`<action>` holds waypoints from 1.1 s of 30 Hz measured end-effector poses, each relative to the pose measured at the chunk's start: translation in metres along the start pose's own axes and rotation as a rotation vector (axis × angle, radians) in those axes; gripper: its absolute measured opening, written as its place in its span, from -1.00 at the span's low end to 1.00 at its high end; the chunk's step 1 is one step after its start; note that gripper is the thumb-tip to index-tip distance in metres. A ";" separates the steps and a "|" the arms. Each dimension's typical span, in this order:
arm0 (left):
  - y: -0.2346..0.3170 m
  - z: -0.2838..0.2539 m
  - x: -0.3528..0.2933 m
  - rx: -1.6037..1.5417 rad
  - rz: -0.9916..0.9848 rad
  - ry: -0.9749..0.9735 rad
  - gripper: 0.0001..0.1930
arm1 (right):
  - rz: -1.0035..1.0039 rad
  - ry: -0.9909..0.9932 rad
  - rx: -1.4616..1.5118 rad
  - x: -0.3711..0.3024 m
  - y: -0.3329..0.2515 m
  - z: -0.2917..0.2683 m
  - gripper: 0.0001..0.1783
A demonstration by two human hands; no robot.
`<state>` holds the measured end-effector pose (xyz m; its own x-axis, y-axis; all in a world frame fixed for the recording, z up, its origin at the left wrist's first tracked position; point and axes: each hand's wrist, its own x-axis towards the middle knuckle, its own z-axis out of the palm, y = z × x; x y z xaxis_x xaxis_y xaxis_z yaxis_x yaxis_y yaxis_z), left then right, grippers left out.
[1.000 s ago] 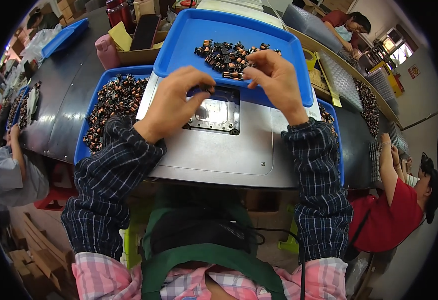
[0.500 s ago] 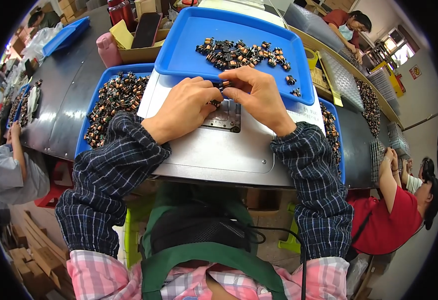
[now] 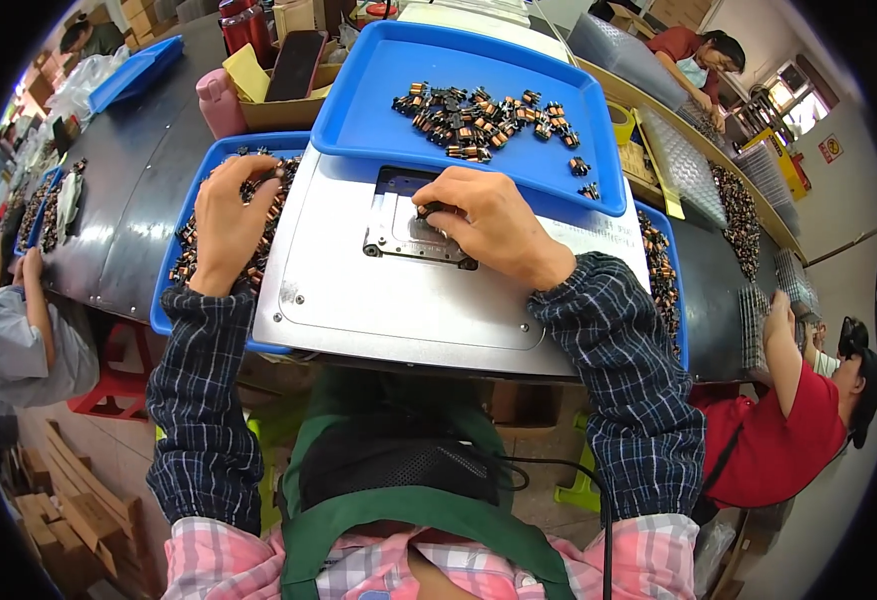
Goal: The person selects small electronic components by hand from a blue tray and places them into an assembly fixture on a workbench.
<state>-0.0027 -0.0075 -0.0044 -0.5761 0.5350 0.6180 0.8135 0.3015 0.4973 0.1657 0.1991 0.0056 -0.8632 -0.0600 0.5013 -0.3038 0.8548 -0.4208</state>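
My right hand [image 3: 498, 222] pinches a small black coil component [image 3: 432, 209] over the metal fixture [image 3: 398, 243], which is set into the silver plate [image 3: 358, 300]. Its fingers hide part of the fixture. Off to the left, my left hand [image 3: 226, 215] is raised over the left blue tray [image 3: 163, 290], heaped with black-and-copper coils. Thumb and fingers of that hand close round a small dark coil [image 3: 256, 186], partly hidden. A larger blue tray [image 3: 358, 125] rests on the far part of the plate, with a loose pile of coils [image 3: 478, 115] in it.
Another blue tray [image 3: 683, 300] of coils sits at the right of the plate. A pink bottle [image 3: 220, 103] and a dark phone [image 3: 296, 66] stand at the back left. Co-workers sit at both sides, one in a red shirt [image 3: 773, 440]. Bubble wrap [image 3: 680, 155] lies back right.
My left hand has moved from the fixture leftward to the left tray. The right hand has come down over the fixture, and more coils lie at the near edge of the far tray's pile.
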 end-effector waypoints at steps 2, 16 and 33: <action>-0.009 0.002 0.001 0.054 0.016 0.013 -0.80 | -0.016 0.001 -0.003 0.001 -0.001 0.002 -0.81; 0.023 0.107 0.098 0.125 0.395 -0.210 -0.55 | -0.003 -0.036 -0.108 0.005 -0.004 0.008 -0.82; 0.059 0.074 0.066 -0.301 0.168 -0.064 -0.77 | 0.452 0.339 1.035 0.013 0.026 -0.031 -0.83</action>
<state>0.0126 0.1042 0.0204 -0.4224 0.6088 0.6715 0.8311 -0.0356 0.5550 0.1588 0.2365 0.0248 -0.8723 0.4145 0.2594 -0.3155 -0.0719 -0.9462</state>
